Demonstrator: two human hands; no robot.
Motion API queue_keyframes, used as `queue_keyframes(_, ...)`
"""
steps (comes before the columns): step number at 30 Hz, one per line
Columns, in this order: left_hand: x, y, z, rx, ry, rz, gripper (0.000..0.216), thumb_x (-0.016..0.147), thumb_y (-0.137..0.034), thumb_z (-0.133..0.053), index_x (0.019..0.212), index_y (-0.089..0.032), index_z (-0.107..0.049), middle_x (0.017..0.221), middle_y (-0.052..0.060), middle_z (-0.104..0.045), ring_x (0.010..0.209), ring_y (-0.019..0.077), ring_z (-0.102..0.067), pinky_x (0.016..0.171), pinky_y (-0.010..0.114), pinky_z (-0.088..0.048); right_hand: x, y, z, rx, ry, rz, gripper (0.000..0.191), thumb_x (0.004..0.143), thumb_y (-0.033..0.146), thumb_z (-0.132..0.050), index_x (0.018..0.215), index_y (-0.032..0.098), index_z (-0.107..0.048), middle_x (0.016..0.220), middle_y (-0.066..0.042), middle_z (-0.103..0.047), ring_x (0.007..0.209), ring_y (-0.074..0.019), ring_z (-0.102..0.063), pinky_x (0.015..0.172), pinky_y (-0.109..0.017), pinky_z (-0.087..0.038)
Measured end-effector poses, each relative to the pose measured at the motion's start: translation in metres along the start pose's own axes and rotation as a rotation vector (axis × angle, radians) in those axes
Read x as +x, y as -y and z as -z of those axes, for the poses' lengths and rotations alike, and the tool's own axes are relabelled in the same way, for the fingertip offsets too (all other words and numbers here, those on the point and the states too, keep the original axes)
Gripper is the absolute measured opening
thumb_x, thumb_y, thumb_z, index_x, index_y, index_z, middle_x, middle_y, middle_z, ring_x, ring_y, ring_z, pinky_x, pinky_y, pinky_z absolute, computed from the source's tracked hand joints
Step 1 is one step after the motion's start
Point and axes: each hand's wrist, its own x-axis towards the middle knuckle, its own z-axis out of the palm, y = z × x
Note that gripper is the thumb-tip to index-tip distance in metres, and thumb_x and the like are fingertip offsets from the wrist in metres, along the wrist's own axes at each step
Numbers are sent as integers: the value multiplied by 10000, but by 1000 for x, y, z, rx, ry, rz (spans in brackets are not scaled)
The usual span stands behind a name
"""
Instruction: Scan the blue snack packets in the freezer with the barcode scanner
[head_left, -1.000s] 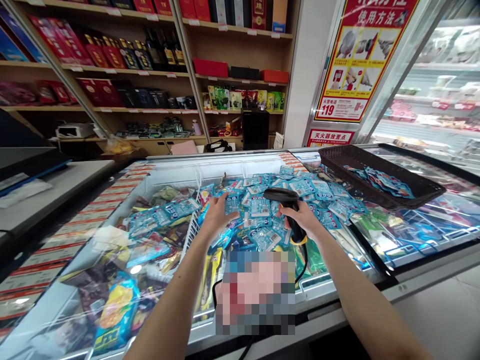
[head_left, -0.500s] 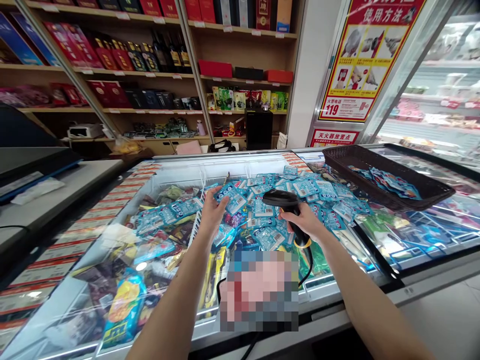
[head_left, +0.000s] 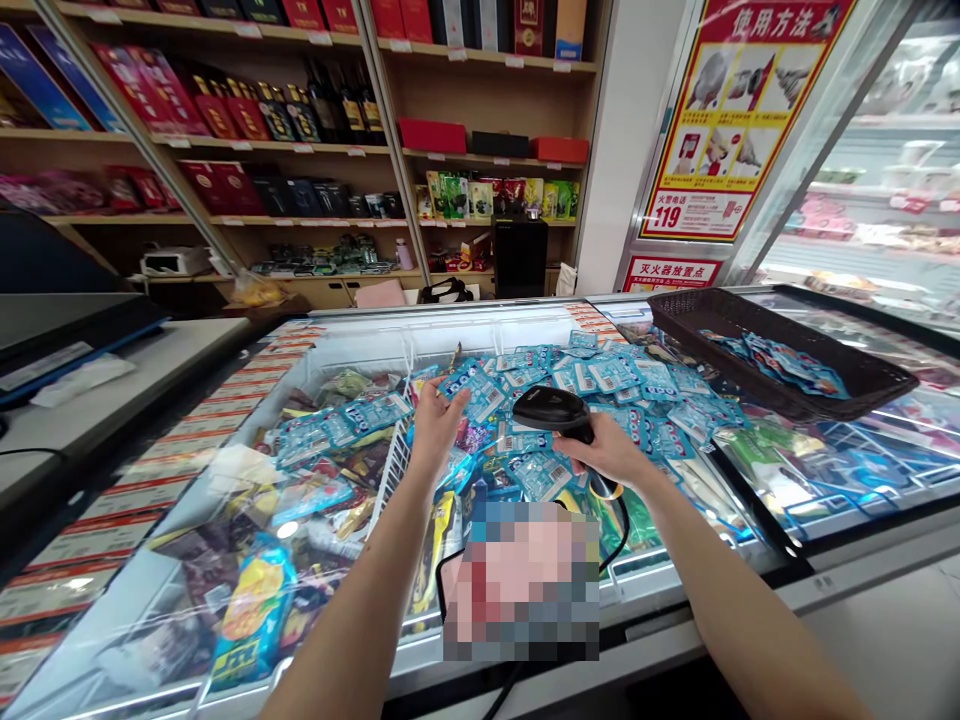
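My left hand [head_left: 435, 425] holds a blue snack packet [head_left: 471, 392] lifted above the heap of blue packets [head_left: 600, 385] in the open chest freezer [head_left: 360, 345]. My right hand [head_left: 611, 450] grips a black barcode scanner [head_left: 553, 410] by its handle, with its head pointing left at the held packet. The scanner's cable [head_left: 619, 525] hangs down toward me. The two hands are close together over the middle of the freezer.
A dark woven basket [head_left: 787, 385] with a few blue packets rests on the freezer's glass lid at right. Mixed ice-cream packs [head_left: 247, 610] fill the left compartment behind a wire divider [head_left: 390, 465]. A counter [head_left: 97, 395] stands left; shelves of boxes behind.
My left hand has picked a blue packet off the heap and raised it. The scanner in my right hand has swung left toward that packet.
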Motion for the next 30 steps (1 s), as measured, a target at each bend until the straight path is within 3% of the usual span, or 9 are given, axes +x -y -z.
queue_keyframes(12,0,4,2,-39,11,-23,459,731,-389,-661,1107,-206,-471,570,-86,-297,457,70,-315,472,204,-362,-1,0,0,-58,40,6,229,797,371,-546,793,147,-592,519,-7,-596,464,-142,-569,484,-243,-442)
queue_keyframes(26,0,4,1,-18,-4,-34,473,725,-400,-655,1115,-198,-478,579,-84,-304,460,72,-333,486,215,-400,0,-3,0,-55,35,8,237,797,374,-545,788,146,-609,524,-12,-604,465,-145,-570,480,-245,-434)
queue_keyframes(30,8,2,18,46,-90,-90,453,741,-401,-631,1114,-195,-480,598,-74,-347,479,83,-378,493,218,-405,2,-6,1,2,0,-28,242,779,377,-565,863,153,-609,520,-2,-600,453,-146,-566,474,-245,-431)
